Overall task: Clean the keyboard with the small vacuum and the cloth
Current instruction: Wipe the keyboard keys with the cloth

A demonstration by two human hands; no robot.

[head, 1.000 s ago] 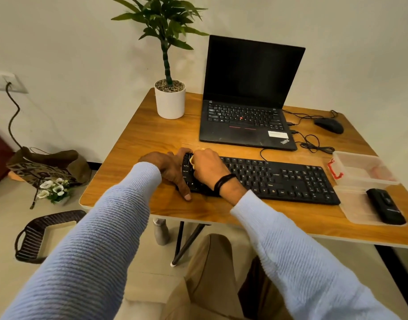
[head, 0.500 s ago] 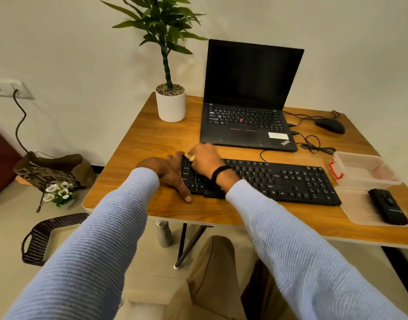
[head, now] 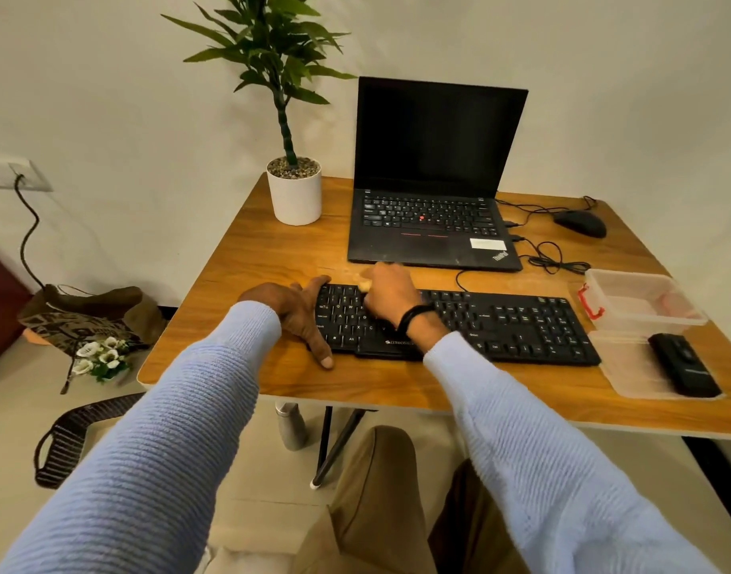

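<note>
Bracing the left end of the keyboard [head: 500, 325], the left hand [head: 297, 312] lies spread, gripping nothing; the right hand [head: 390, 294] clutches a pale cloth [head: 364, 286] on the upper keys.

Laptop [head: 434, 217], potted plant [head: 294, 192], mouse [head: 581, 223], plastic box [head: 641, 300].

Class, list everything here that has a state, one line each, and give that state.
laptop, open, screen dark
keyboard, lying flat, left end braced by left hand
right hand, gripping cloth over the upper-left keys
plastic box, open, its lid lying beside it
small vacuum, lying on that lid, untouched
mouse, idle, cable attached
</note>
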